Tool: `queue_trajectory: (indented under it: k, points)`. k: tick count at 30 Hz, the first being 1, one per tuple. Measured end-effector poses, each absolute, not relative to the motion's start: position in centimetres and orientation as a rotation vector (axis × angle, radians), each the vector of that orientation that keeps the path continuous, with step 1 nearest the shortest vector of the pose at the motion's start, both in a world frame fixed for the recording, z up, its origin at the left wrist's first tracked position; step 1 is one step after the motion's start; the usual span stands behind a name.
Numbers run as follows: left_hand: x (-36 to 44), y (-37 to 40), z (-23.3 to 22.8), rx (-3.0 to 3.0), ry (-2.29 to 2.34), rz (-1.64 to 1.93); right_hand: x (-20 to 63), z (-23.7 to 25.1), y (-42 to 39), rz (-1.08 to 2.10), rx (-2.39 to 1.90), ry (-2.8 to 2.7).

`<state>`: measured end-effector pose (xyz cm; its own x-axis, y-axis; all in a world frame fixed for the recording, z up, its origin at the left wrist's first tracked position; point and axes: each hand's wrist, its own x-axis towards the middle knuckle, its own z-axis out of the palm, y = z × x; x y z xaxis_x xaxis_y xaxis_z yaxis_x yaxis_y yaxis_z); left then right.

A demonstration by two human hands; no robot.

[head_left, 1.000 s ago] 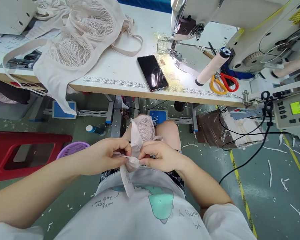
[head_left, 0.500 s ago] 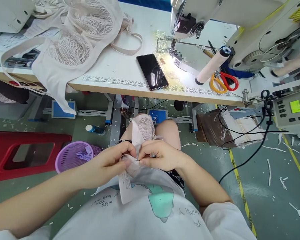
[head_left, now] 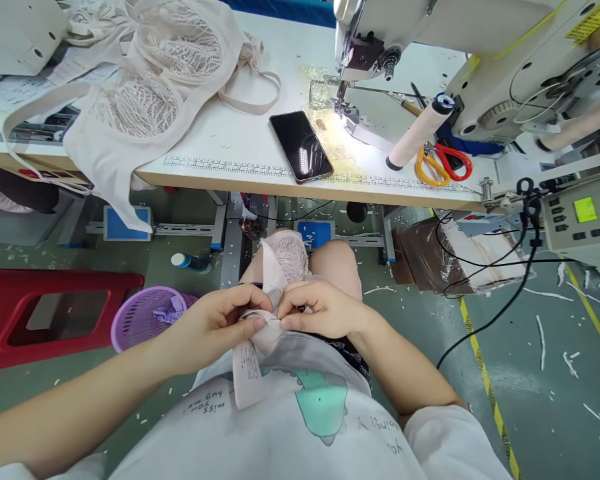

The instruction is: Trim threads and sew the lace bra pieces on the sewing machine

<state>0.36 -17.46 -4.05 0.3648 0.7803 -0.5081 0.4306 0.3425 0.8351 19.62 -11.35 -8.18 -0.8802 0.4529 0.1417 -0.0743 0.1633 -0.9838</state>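
"Pinching the beige garment at a fold, we have both hands busy, don't we?"

"We do. Our left hand [head_left: 217, 327] grips the cloth between thumb and curled fingers at the lower centre, and our right hand [head_left: 325, 310] pinches it just beside, the fingertips almost meeting."

"And where does the beige garment [head_left: 289, 255] lie?"

"Over our lap, lower centre of the frame, its lacy cup on the thigh above our hands. A printed label [head_left: 247, 380] hangs below our left fingers, though we can't tell whether it is fixed to the cloth."

"So how far along are we?"

"Partway through handling this piece, we'd judge. The cup and band look already joined, but the pinched spot is bunched and our fingers cover it, so we can't see whether anything there is finished."

"What of the rest?"

"More lace garments [head_left: 145, 113] lie on the table [head_left: 230, 150], upper left. Done or waiting, we can't say."

"And our tools?"

"The scissors [head_left: 467, 163] lie at the upper right, out of our hands, near the lit sewing machine [head_left: 455, 27]. Whatever this fold needs, we have only our fingers on it."
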Motion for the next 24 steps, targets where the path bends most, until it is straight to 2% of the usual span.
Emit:
queue_trajectory:
  k: [9,19,24]
  points:
    - [-0.04,-16.96,-3.92,1.561,1.322,0.176,19.58,-8.37,-11.46,1.849,-0.397,-2.038]
    - [0.08,-16.72,-4.11,1.063,1.167,0.204,19.49,-8.65,-11.46,1.827,-0.371,-2.008]
    - [0.41,-16.87,-4.10,1.098,1.162,0.216,19.58,-8.37,-11.17,1.759,-0.338,-2.102]
